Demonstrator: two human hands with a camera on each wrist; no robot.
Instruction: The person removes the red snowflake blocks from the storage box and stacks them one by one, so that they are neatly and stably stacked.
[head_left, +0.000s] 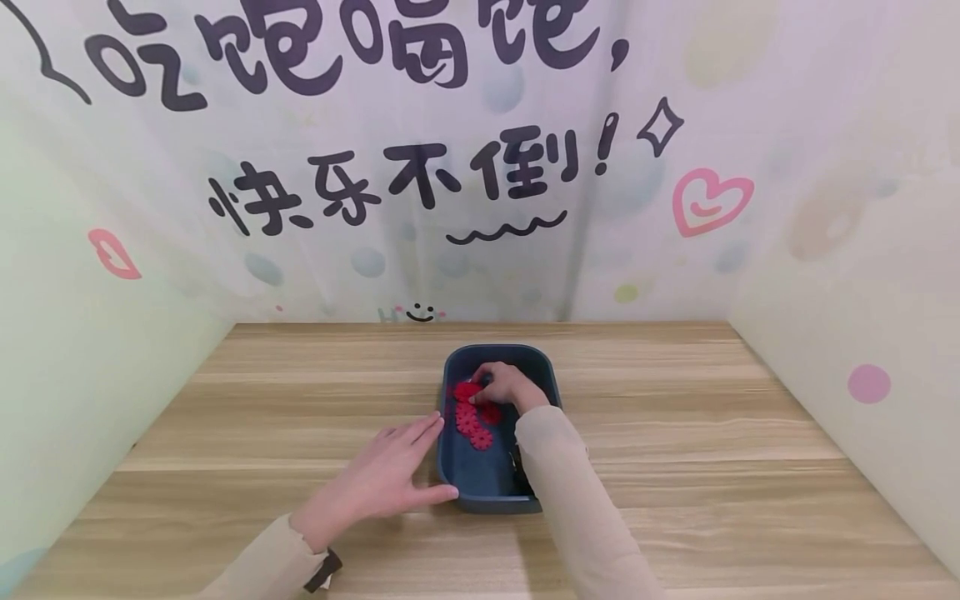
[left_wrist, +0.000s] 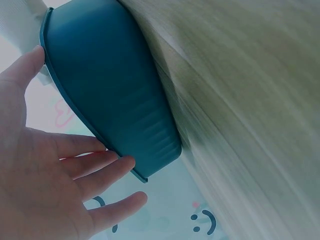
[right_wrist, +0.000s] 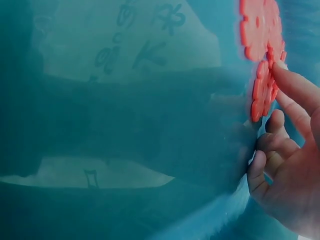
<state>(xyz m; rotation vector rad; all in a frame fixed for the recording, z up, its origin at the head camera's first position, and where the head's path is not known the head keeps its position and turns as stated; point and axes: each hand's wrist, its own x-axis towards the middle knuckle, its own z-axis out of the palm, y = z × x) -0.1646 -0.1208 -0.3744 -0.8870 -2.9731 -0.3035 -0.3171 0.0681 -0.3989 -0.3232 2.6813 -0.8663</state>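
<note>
Your left hand [head_left: 382,477] lies with fingers spread against the left rim of the dark blue tray [head_left: 495,504] on the table [head_left: 300,400]. Inside, your right hand [head_left: 508,386] pinches a red notched disc [head_left: 463,391] near the far-left corner.

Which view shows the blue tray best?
Head view: the blue tray shows its rim and inside, partly hidden by the right sleeve. Left wrist shows its outer side; right wrist, part of its inside, close up.
</note>
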